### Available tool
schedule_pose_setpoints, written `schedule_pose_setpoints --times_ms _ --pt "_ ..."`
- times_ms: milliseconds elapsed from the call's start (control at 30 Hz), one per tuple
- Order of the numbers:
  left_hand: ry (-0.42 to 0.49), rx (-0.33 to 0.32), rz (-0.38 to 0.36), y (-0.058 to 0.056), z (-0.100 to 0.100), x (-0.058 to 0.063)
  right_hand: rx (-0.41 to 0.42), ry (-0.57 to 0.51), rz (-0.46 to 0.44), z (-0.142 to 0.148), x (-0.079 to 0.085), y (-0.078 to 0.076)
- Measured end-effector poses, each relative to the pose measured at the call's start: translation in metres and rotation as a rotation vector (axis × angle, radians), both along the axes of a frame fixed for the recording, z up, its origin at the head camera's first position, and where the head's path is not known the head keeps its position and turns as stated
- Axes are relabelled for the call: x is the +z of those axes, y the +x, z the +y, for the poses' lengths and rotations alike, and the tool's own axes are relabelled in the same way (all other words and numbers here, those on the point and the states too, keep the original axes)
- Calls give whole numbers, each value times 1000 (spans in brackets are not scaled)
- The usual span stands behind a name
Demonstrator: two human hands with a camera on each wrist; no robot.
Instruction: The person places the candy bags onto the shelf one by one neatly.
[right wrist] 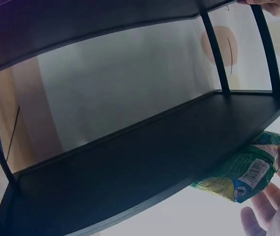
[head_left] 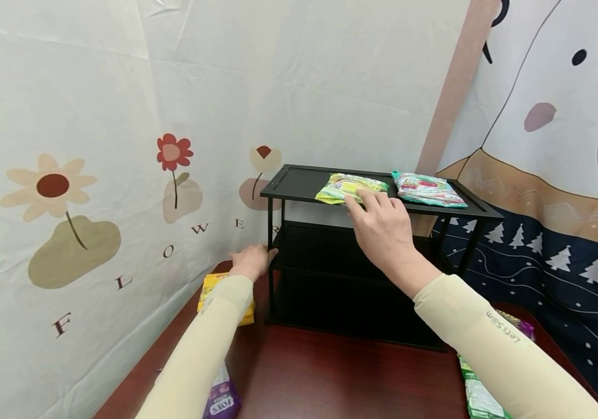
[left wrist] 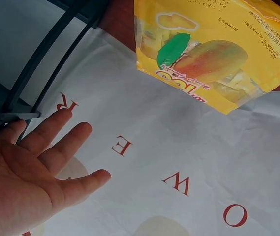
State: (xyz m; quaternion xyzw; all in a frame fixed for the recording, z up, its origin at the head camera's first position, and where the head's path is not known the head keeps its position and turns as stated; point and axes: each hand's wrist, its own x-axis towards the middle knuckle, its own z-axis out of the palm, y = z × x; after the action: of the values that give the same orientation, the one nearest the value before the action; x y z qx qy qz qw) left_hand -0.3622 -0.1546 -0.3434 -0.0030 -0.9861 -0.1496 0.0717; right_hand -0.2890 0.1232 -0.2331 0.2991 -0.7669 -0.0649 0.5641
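Pinching, with a partly closed right hand [head_left: 383,224], the near edge of a yellow-green bag [head_left: 348,185] lying on the top tier of a black shelf [head_left: 301,179], just beside a teal bag [head_left: 429,189]. Touching the left front post [head_left: 270,221] with a loosely spread, empty left hand [head_left: 251,261], near a yellow mango bag [left wrist: 203,54] on the reddish-brown table [head_left: 330,372].

Here's a way in, through the front of the black rack [head_left: 304,177] between its upper tiers, but the right hand [head_left: 385,224] blocks the middle and the left hand [head_left: 249,262] crowds the front-left post [head_left: 270,297]. Up top, there's room left of the yellow-green packet [head_left: 338,183], just a sliver before the teal packet [head_left: 427,191]; out left, a mango bag [left wrist: 203,54] narrows the lane.
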Motion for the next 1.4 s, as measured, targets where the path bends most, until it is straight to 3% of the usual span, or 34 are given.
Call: schedule_pose_setpoints --times_ms 233,800,1167,1400 --pt "6 0 5 -2 0 -1 -11 24 -14 2 3 -2" --pt "8 -3 -3 -2 0 -1 32 2 -267 10 0 -23" --pt "5 -3 -1 -2 0 -2 -68 55 -394 5 -2 -30" --pt "-3 -1 -7 -2 0 -1 -141 90 -537 2 3 -31"
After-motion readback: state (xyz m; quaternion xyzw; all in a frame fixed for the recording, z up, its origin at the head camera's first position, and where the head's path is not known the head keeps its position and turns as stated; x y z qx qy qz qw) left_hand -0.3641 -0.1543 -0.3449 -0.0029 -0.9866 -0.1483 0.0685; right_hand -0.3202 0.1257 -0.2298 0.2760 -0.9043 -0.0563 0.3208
